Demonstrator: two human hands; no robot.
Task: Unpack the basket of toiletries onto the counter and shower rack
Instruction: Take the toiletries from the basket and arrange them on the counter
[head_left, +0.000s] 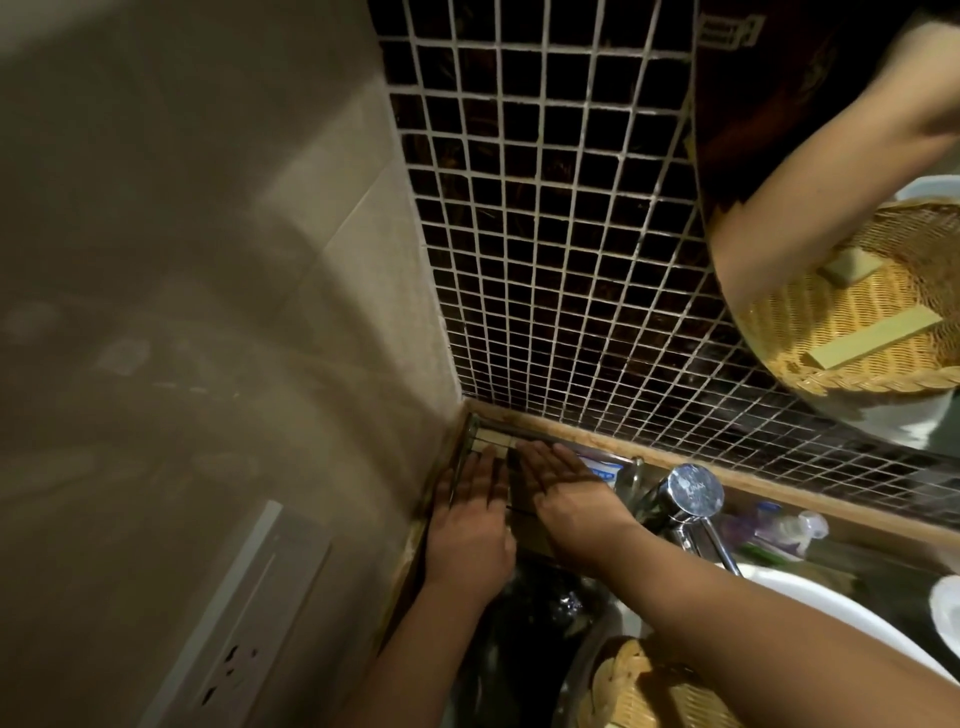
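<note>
The woven basket (641, 691) sits closest, at the near edge of the counter (524, 649), partly cut by the bottom of the view, just beside the white sink (831, 613). Both forearms reach over it toward the back left corner of the counter, where the beige wall meets the dark mosaic wall (545, 208). There a wire rack (480, 441) stands against the corner. The left hand (470, 525) lies flat on the rack with its fingers stretched out and together, gripping nothing. The right hand (566, 491) is also flat, palm down, fingers extended, just beside the left one; under it a dark flat thing shows, but I cannot tell what it is. A white and blue packet (602, 467) lies at the back edge, touching the right fingertips. The chrome faucet (691, 499) stands to the right, and small bottles (784, 530) are behind it
</note>
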